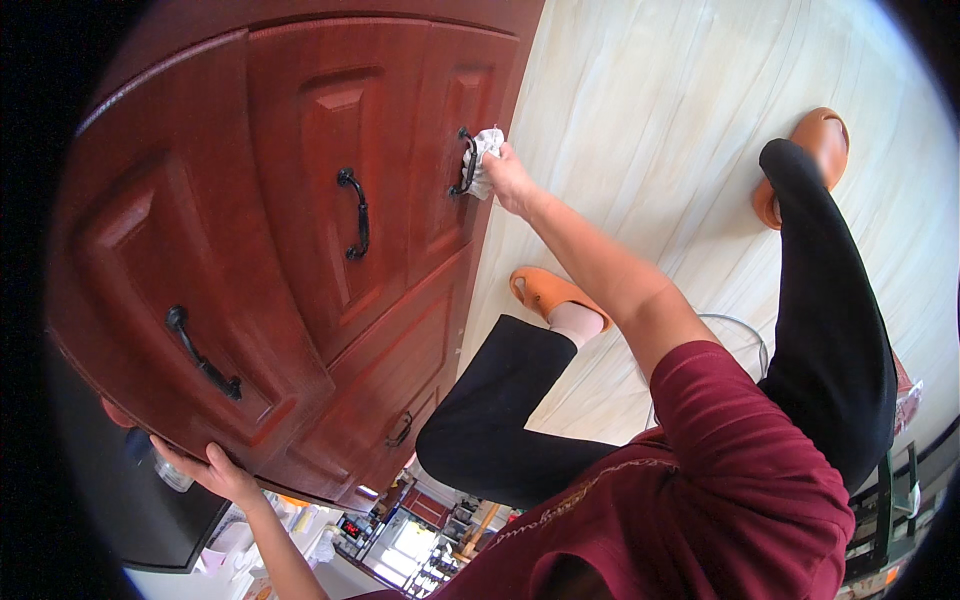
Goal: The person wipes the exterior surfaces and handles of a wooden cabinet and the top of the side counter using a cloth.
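Maroon shirt (690, 500), crumpled cloth (481, 180), curved black handle (472, 163)

A head-worn fisheye camera, left of two, provides the view. It faces downward, the wearer's torso (700, 500) near and the floor (640, 90) farther off.

In right hand (508, 178): cloth (484, 164), at handle (472, 156) | On edge of cabinet (215, 215): left hand (218, 476) | Right of cabinet: slippers (826, 148) on floor (630, 110)

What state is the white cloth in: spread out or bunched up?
Bunched up: the white cloth shows as a small crumpled wad in the right hand, against a black handle.
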Action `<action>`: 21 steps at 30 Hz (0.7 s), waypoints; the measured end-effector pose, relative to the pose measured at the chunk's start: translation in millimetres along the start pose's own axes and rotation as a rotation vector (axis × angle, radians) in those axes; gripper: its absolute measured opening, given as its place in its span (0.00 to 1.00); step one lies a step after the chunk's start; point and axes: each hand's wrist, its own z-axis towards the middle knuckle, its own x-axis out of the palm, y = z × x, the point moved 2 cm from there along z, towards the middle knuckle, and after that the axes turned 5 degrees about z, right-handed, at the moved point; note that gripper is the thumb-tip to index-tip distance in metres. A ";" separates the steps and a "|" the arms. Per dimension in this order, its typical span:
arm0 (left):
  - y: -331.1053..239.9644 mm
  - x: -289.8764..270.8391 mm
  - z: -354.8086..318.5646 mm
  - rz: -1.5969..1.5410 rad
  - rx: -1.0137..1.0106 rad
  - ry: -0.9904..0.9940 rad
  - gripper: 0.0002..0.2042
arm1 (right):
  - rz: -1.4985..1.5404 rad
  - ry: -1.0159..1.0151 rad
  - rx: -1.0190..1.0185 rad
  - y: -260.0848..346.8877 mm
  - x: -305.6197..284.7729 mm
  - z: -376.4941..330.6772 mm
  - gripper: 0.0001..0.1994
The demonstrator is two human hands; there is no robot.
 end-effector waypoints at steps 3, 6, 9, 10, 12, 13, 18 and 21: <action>3.4 -4.2 1.9 0.025 0.041 0.017 0.31 | -0.015 -0.072 -0.105 29.9 3.8 23.8 0.11; 3.0 -6.9 -3.1 0.038 0.033 0.015 0.31 | -0.019 -0.070 -0.456 116.5 40.1 22.0 0.12; -2.0 -6.8 -2.5 -0.002 0.020 0.012 0.31 | 0.081 -0.187 -0.545 151.8 67.4 15.5 0.17; -2.6 -7.1 -1.7 -0.020 0.015 0.016 0.30 | 0.112 -0.223 -0.539 149.0 72.8 12.4 0.18; -6.9 -1.5 3.7 -0.004 0.034 0.000 0.30 | 0.136 -0.251 -0.627 117.1 58.9 42.7 0.20; -6.8 -1.3 2.9 0.013 0.036 -0.002 0.30 | -0.190 -0.382 -0.676 106.8 66.2 33.1 0.19; -4.4 -4.2 1.3 0.038 0.043 -0.004 0.30 | -0.796 -0.049 -0.950 23.1 73.1 -59.4 0.19; -3.0 -2.9 0.9 0.031 0.046 -0.006 0.30 | -0.836 0.189 -0.736 -4.3 59.5 -78.7 0.19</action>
